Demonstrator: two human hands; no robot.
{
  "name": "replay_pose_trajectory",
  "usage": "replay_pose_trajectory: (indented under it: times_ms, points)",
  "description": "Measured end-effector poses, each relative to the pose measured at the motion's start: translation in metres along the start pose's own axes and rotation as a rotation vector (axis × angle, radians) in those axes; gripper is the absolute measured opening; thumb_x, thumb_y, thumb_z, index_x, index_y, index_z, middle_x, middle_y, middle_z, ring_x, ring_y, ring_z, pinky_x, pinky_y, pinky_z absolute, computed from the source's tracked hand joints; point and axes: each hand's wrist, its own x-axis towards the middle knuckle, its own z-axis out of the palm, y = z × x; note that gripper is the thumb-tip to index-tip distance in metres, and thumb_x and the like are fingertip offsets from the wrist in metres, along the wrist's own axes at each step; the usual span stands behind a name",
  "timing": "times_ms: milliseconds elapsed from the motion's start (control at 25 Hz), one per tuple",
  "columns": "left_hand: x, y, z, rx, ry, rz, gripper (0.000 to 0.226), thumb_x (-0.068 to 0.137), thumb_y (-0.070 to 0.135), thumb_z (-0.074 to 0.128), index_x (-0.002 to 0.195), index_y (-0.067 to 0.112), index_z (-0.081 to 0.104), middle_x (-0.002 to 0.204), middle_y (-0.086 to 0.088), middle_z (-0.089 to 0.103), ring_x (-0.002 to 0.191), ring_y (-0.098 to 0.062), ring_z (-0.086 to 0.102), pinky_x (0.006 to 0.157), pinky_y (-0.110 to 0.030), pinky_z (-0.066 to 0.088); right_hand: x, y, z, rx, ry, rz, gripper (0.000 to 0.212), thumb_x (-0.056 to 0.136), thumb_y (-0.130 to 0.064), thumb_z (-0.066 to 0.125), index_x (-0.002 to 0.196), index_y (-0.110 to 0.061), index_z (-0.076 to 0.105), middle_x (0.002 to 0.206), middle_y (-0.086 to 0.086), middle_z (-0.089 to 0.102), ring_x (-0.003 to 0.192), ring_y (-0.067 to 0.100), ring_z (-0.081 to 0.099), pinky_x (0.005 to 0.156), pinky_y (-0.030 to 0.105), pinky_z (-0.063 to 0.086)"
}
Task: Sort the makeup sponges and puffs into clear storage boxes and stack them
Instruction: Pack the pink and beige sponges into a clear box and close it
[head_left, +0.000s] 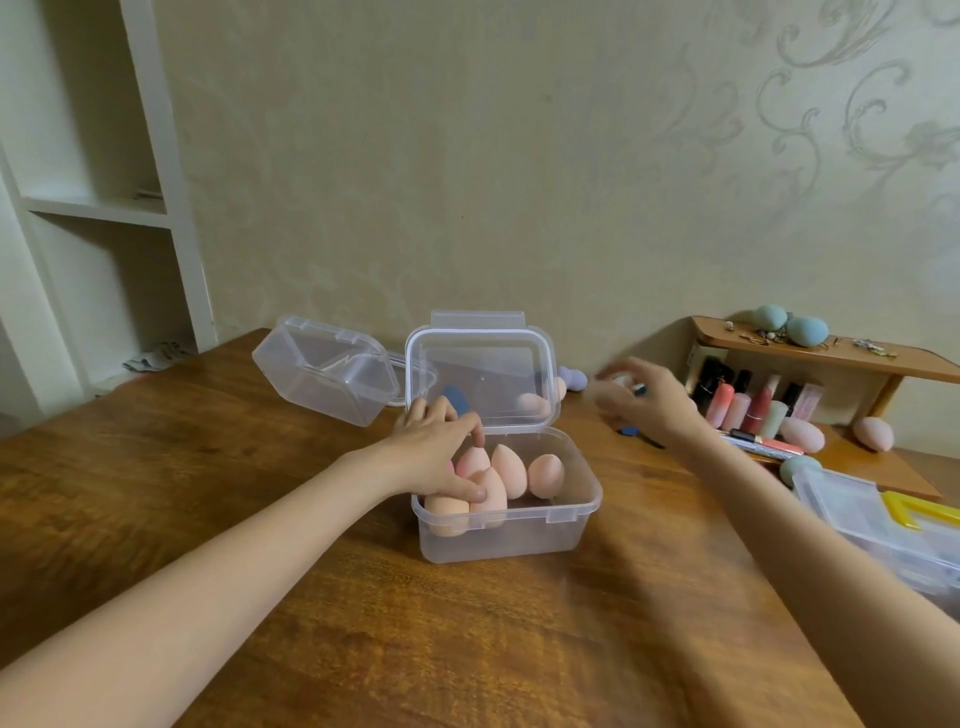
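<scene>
A clear storage box (519, 535) stands open at the table's middle, its lid (483, 374) upright behind it. Several peach egg-shaped sponges (545, 475) stand inside. My left hand (436, 449) rests over the box's left side, thumb and fingers touching the peach sponges. My right hand (644, 400), blurred, hovers right of the lid above small dark blue pieces (628, 431), fingers spread. A second clear box (327, 374) lies tipped at the back left. A lilac sponge (574, 379) and a peach sponge (535, 405) sit behind the lid.
A small wooden shelf (810, 353) at the right carries two teal sponges (805, 330) on top and lipsticks (748, 405) below. Two pink sponges (802, 434) and a teal one (797, 467) lie near it. Another clear container (857, 519) with a yellow piece sits at the right edge.
</scene>
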Motion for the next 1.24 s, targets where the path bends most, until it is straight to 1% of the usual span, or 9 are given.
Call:
replay_pose_trajectory:
  times_ms: [80,160,240,440,560,680,920,1080,1240]
  points:
    - [-0.001,0.000,0.000,0.001,0.001,-0.004,0.057,0.079,0.049,0.065,0.126,0.027,0.041,0.131,-0.004,0.034,0.124,-0.024,0.027,0.104,-0.037,0.027,-0.007,-0.034,-0.009,0.133,-0.338,-0.075,0.021,0.088,-0.013,0.062,0.108,-0.015,0.065,0.096,0.004,0.065,0.078,0.016,0.065,0.063,0.022,0.056]
    - [-0.001,0.002,-0.001,0.016,-0.004,-0.011,0.060,0.079,0.050,0.064,0.128,0.027,0.039,0.131,-0.004,0.033,0.125,-0.025,0.026,0.104,-0.037,0.026,-0.016,-0.056,0.001,-0.144,-0.662,-0.127,0.034,0.085,-0.015,0.066,0.118,-0.025,0.062,0.105,-0.007,0.062,0.087,0.013,0.065,0.068,0.019,0.054]
    - [-0.003,0.002,-0.001,0.004,-0.003,-0.014,0.060,0.078,0.050,0.065,0.128,0.028,0.040,0.131,-0.004,0.033,0.125,-0.025,0.025,0.104,-0.038,0.025,-0.024,-0.064,0.024,-0.464,-0.754,-0.151,0.046,0.082,-0.018,0.069,0.124,-0.031,0.055,0.108,-0.012,0.055,0.093,0.012,0.061,0.075,0.021,0.052]
    - [-0.002,0.001,0.002,0.023,0.021,0.084,0.063,0.079,0.047,0.064,0.133,0.029,0.035,0.134,0.000,0.032,0.128,-0.023,0.024,0.104,-0.040,0.023,-0.029,-0.056,0.052,-0.658,-0.644,-0.231,0.040,0.081,-0.019,0.068,0.116,-0.019,0.049,0.096,-0.007,0.049,0.082,0.012,0.048,0.065,0.019,0.041]
    - [-0.001,-0.002,0.001,0.070,0.002,0.116,0.073,0.082,0.045,0.062,0.143,0.033,0.024,0.138,0.000,0.029,0.131,-0.022,0.022,0.106,-0.042,0.021,-0.024,-0.054,0.059,-0.658,-0.557,-0.333,0.023,0.077,-0.020,0.072,0.082,-0.018,0.050,0.075,-0.010,0.042,0.063,0.007,0.039,0.053,0.017,0.031]
    - [-0.002,-0.004,0.001,0.120,0.000,0.138,0.063,0.084,0.041,0.059,0.139,0.038,0.029,0.144,-0.001,0.025,0.133,-0.025,0.019,0.108,-0.044,0.019,-0.019,-0.046,0.068,-0.715,-0.548,-0.338,0.036,0.081,-0.021,0.065,0.058,-0.024,0.038,0.060,-0.008,0.039,0.052,0.007,0.032,0.051,0.017,0.028]
    - [0.001,-0.008,-0.002,0.187,-0.043,0.176,0.049,0.090,0.034,0.053,0.135,0.043,0.037,0.156,0.003,0.011,0.140,-0.031,0.010,0.111,-0.052,0.015,-0.001,-0.052,0.059,-0.576,-0.602,-0.268,0.029,0.078,-0.033,0.072,0.063,-0.019,0.052,0.059,-0.007,0.047,0.052,0.006,0.039,0.052,0.018,0.033]
    - [0.002,-0.011,0.000,0.131,-0.019,0.190,0.046,0.090,0.033,0.054,0.129,0.052,0.040,0.154,0.006,0.014,0.138,-0.028,0.012,0.109,-0.048,0.016,0.044,-0.040,0.033,-0.076,-0.028,-0.156,0.017,0.086,-0.021,0.064,0.074,-0.009,0.063,0.072,0.010,0.064,0.068,0.020,0.055,0.065,0.028,0.038]
    - [0.003,-0.011,0.003,0.139,-0.008,0.181,0.043,0.091,0.033,0.054,0.128,0.051,0.041,0.154,0.006,0.013,0.138,-0.028,0.010,0.109,-0.048,0.014,0.068,0.002,0.068,-0.497,-0.212,-0.018,0.036,0.088,-0.018,0.059,0.120,-0.002,0.052,0.121,0.015,0.059,0.112,0.033,0.054,0.092,0.036,0.042]
